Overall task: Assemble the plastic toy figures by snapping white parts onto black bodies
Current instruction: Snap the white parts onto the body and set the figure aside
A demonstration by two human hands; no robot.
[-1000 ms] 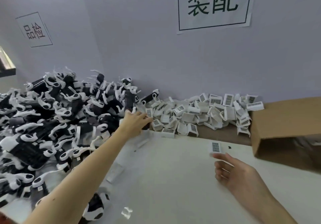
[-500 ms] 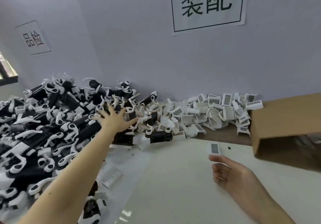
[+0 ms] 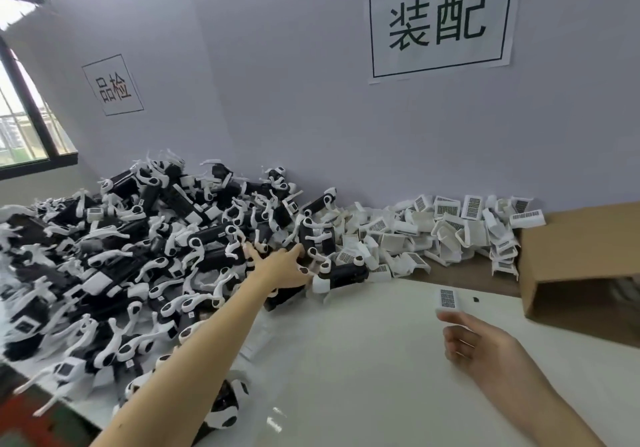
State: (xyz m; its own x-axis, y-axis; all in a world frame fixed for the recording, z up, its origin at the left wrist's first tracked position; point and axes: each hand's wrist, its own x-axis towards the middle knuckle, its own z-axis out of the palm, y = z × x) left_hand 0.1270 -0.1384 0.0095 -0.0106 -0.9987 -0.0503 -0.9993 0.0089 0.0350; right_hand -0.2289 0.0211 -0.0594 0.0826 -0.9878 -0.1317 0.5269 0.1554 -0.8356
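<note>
In the head view, the left hand [image 3: 282, 268] was seen stretched out to the near edge of the pile of black bodies [image 3: 145, 245], which was heaped against the wall on the left of the white table [image 3: 363, 360]. Its fingers were spread over the pile's edge, touching a black body [image 3: 346, 273] that lay at the margin beside the white parts; whether anything was actually gripped could not be told, since the fingertips were lost among the pieces. The right hand [image 3: 485, 346] was held above the table to the right, and a single white part [image 3: 447, 299] with a dark grille face was pinched at the fingertips, the other fingers loosely curled beneath. A heap of white parts [image 3: 450, 231] was seen along the wall between the black pile and a cardboard box [image 3: 581, 252] lying on its side at the right edge.

The step in hand was judged to be the fetching of a black body to pair with the white part already held. For the next move, one body would have to be closed upon and drawn clear of its tangled neighbours, then brought to the right hand, with its socket turned towards the white part so that the two could be pressed together.
</note>
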